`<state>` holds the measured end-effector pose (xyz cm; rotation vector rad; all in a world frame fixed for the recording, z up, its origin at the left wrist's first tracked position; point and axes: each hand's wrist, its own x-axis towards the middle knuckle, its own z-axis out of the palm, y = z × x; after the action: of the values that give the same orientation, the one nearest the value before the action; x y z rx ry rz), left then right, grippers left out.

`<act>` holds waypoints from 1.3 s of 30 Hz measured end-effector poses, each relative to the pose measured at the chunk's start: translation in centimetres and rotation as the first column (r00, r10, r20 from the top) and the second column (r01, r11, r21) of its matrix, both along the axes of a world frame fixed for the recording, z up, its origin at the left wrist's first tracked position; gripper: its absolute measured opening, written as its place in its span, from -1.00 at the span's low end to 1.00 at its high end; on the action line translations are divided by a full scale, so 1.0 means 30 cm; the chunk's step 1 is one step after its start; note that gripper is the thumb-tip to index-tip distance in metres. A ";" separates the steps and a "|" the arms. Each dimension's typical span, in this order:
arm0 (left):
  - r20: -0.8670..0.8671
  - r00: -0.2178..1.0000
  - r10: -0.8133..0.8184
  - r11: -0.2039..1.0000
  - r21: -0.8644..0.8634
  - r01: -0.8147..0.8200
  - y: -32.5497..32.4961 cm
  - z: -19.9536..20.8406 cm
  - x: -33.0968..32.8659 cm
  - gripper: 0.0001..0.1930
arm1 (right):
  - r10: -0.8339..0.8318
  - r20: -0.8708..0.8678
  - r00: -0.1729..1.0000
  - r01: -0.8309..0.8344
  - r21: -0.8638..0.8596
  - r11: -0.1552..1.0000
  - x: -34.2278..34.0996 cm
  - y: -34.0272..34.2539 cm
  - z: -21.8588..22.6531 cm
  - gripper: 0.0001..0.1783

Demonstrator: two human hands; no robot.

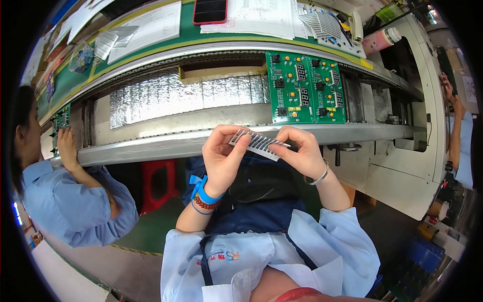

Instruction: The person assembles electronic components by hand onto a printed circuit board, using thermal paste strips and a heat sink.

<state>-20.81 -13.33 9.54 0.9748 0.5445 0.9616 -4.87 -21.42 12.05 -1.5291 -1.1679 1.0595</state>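
Observation:
Between my two hands, in front of the conveyor's near rail, is a small white sheet with rows of dark slanted strips (pixel 259 144), which looks like a sticker sheet. My left hand (pixel 223 155) pinches its left end between thumb and fingers. The right end is gripped by my right hand (pixel 301 152), the thumb lying on top. Just beyond my right hand, a green circuit board panel (pixel 313 103) with digit displays, yellow buttons and black parts rests across the conveyor rails. My hands are apart from it.
Silver foil (pixel 191 98) lines the conveyor bed. On the green bench behind lie papers (pixel 151 30), a phone in a red case (pixel 210 11) and another striped sheet (pixel 324 25). A co-worker (pixel 70 196) handles a board at left. A white machine (pixel 402 176) stands at right.

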 end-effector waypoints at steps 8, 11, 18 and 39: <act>-0.060 0.989 0.132 0.967 0.227 -0.115 0.097 -0.007 -0.031 -0.85 | -0.273 0.487 0.830 0.186 0.219 0.958 0.104 -0.027 0.017 -0.89; -0.034 0.989 0.144 0.959 0.251 -0.131 0.126 -0.028 -0.032 -0.84 | -0.338 0.614 0.713 0.218 0.264 0.940 0.141 -0.006 0.024 -0.87; -0.062 0.990 0.127 0.955 0.276 -0.105 0.120 -0.031 -0.043 -0.82 | -0.277 0.713 0.645 0.124 0.261 0.957 0.126 0.042 0.002 -0.84; -0.174 0.983 0.065 0.878 0.478 0.026 0.173 -0.050 -0.040 -0.81 | -0.220 0.778 0.588 0.020 0.258 0.966 0.185 0.037 -0.071 -0.69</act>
<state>-22.00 -8.13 8.04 1.5202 0.4782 1.0544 0.68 -20.31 9.92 -1.9282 -1.6788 0.0479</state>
